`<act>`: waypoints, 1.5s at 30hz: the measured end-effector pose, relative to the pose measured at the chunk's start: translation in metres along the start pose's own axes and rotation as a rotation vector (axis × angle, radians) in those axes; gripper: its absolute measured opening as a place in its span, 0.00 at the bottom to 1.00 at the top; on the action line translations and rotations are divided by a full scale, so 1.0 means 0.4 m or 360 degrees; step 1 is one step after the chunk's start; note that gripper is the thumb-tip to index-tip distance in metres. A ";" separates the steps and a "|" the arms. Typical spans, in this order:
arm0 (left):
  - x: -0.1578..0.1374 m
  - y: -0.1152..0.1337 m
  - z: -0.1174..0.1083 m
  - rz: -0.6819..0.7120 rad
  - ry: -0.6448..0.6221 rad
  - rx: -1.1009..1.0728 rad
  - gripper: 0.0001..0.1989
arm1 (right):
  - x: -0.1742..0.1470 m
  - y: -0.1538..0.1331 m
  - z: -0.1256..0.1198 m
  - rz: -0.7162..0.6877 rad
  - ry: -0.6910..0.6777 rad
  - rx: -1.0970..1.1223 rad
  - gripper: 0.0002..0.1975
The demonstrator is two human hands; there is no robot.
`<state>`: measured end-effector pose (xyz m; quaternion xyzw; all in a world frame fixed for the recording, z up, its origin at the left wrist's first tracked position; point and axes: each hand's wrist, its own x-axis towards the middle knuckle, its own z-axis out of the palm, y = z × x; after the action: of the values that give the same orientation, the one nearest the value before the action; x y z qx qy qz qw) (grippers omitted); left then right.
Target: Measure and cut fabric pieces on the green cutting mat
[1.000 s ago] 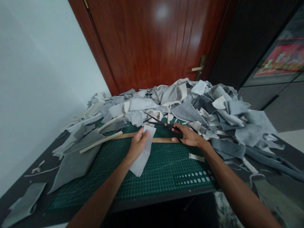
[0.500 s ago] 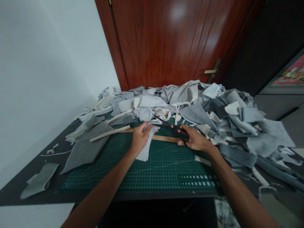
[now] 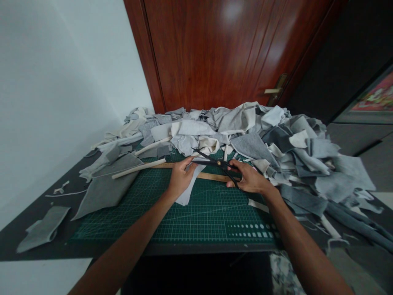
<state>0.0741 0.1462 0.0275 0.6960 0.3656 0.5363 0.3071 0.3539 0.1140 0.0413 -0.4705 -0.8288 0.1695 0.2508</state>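
Note:
My left hand (image 3: 181,176) pinches a light grey piece of fabric (image 3: 188,190) near its upper end, and the strip hangs down over the green cutting mat (image 3: 211,217). Black scissors (image 3: 218,163) are gripped in my right hand (image 3: 248,177), fingers in the handles. Their blades are apart and point left, at the top of the fabric close to my left fingertips. Beneath the hands a wooden ruler (image 3: 213,177) lies across the mat, partly covered by my left hand and the fabric.
A long heap of grey and cream fabric scraps (image 3: 236,119) lines the back and right of the table. At left lie a grey fabric piece (image 3: 104,194), a cream rolled strip (image 3: 138,168) and a folded scrap (image 3: 46,227). A wooden door (image 3: 215,53) stands behind.
The view has shifted slightly, so the table's things sit a little lefter and higher. Both hands keep their holds on fabric and scissors; the blades remain apart at the fabric's top.

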 end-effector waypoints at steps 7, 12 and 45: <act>-0.001 -0.003 -0.001 -0.0019 0.0000 0.0055 0.17 | 0.001 -0.003 -0.003 0.0001 -0.0002 0.0004 0.24; -0.002 -0.003 -0.002 0.0003 0.0018 0.0121 0.16 | 0.000 0.002 -0.002 -0.0003 0.0025 -0.0018 0.24; 0.007 0.003 -0.018 0.0026 0.0006 0.0238 0.23 | -0.003 0.018 -0.004 0.0039 0.0048 0.0057 0.25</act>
<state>0.0676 0.1480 0.0315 0.7190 0.3995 0.5112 0.2493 0.3604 0.1166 0.0386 -0.4787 -0.8159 0.1802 0.2695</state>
